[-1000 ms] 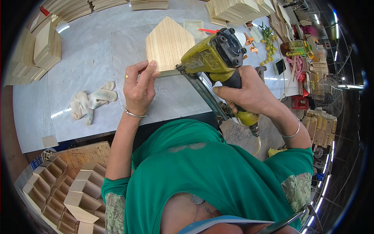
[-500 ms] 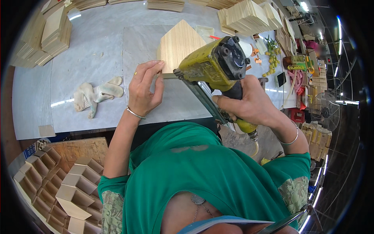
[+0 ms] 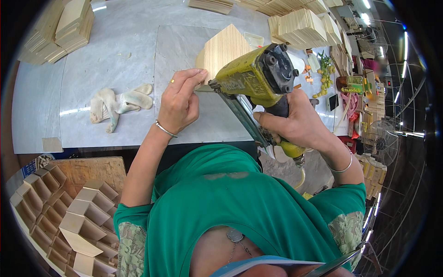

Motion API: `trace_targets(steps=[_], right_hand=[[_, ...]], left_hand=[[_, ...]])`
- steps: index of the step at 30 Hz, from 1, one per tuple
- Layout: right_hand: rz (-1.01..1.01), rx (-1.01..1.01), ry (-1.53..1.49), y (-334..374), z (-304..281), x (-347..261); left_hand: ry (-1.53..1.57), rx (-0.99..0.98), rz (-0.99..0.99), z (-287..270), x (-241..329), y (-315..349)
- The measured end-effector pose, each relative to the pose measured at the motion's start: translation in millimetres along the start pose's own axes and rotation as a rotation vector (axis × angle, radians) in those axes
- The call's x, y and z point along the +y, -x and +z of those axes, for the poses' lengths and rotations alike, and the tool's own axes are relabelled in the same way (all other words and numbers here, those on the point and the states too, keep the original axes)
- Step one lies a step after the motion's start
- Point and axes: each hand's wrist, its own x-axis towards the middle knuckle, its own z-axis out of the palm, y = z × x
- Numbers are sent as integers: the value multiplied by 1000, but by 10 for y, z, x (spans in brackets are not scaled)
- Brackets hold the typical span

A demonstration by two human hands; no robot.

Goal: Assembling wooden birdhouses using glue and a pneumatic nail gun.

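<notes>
A pale wooden piece with a pointed far end [image 3: 226, 48] lies on the grey table in front of me. At its near left corner, the fingers of my left hand [image 3: 180, 101] are closed on its edge, the thumb tucked lower. My right hand [image 3: 297, 115] is wrapped round the black grip of a yellow pneumatic nail gun [image 3: 247, 76]. The gun's nose is at the near edge of the wood, close to my left fingertips, and its body hides the wood's right side. From its lower end runs an air hose [image 3: 302, 177].
White work gloves [image 3: 120, 105] lie on the table left of my hand. Stacks of wooden boards stand at far left [image 3: 74, 27] and far right [image 3: 297, 28]. Assembled wooden boxes [image 3: 85, 217] are piled at lower left. Yellow-green fruit [image 3: 326, 76] and a phone [image 3: 333, 102] sit at right.
The whole view has shifted slightly, so the table things appear further right. My left thumb has curled in, and the nail gun's nose is nearer the wood's left corner.
</notes>
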Motion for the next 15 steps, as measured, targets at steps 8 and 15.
trace_targets(steps=[8,15], right_hand=[[-35,-42,159,-19,-87,-141],[-185,17,179,-30,-75,-8]], left_hand=[[3,1,12,24,-9,-10],[20,71,-9,49,21,-28]])
